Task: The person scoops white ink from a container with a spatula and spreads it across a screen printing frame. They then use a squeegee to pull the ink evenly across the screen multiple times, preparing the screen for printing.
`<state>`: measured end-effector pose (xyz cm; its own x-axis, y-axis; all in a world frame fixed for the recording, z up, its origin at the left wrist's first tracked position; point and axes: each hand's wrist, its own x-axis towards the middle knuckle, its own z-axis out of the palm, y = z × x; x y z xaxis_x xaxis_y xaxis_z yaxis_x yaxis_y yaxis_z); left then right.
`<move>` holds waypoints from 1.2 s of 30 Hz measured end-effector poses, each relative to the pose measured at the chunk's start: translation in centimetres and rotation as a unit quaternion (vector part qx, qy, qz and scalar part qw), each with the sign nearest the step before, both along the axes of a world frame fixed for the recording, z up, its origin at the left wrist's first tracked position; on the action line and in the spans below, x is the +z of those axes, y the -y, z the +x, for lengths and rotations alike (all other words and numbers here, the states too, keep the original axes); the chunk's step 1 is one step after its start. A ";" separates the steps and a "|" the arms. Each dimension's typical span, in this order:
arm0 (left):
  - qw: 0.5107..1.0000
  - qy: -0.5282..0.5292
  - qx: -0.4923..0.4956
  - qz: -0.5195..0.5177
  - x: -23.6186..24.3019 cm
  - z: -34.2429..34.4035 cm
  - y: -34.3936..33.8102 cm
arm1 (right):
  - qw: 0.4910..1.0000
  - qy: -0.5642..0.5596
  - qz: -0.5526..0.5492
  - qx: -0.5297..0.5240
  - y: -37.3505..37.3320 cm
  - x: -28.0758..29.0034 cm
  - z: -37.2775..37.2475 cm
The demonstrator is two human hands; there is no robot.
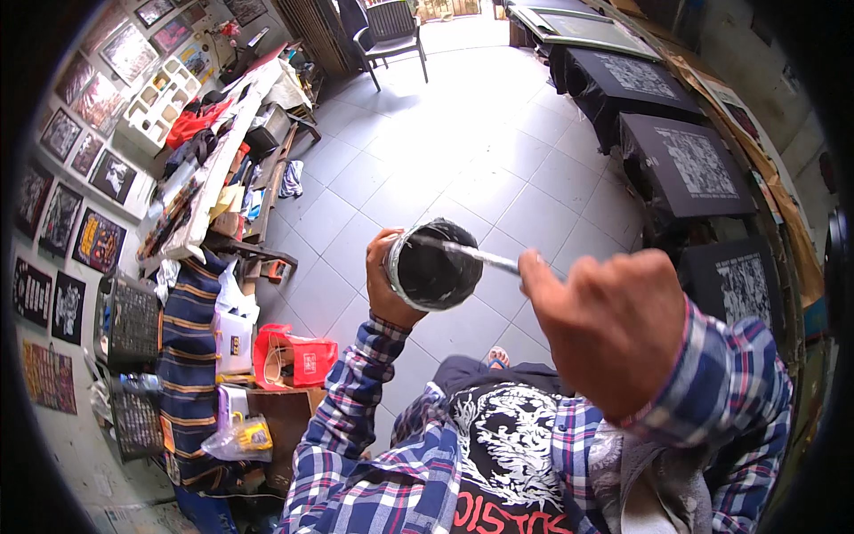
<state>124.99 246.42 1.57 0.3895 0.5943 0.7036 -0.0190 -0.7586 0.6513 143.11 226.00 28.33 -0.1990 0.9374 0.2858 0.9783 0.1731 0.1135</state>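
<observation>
My left hand (384,283) grips a round tub (433,264) from behind, its open mouth turned toward me; the inside is coated black and the rim is smeared grey. My right hand (609,325) is raised close to the camera and closed around a thin metal stick or blade (471,254) that reaches across the tub's rim into the black contents. Both forearms wear a plaid shirt. A black printed shirt with a white design (507,445) shows on my chest below.
Black shirts with white prints lie on dark stands (685,165) along the right wall. A cluttered workbench (213,178), a red bag (294,356), crates (133,320) and framed prints (89,160) line the left. A black chair (391,36) stands far back on the grey tiled floor (463,160).
</observation>
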 end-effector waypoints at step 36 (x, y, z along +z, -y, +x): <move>0.929 -0.227 -0.285 0.066 12.0 48.6 -93.3 | 0.993 0.108 0.047 -0.018 -89.9 0.6 48.8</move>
<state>173.61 339.69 13.52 0.8886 0.1208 0.4425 -0.1884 -0.7835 0.5921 191.88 315.87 28.88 -0.2328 0.9162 0.3262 0.9347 0.1182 0.3353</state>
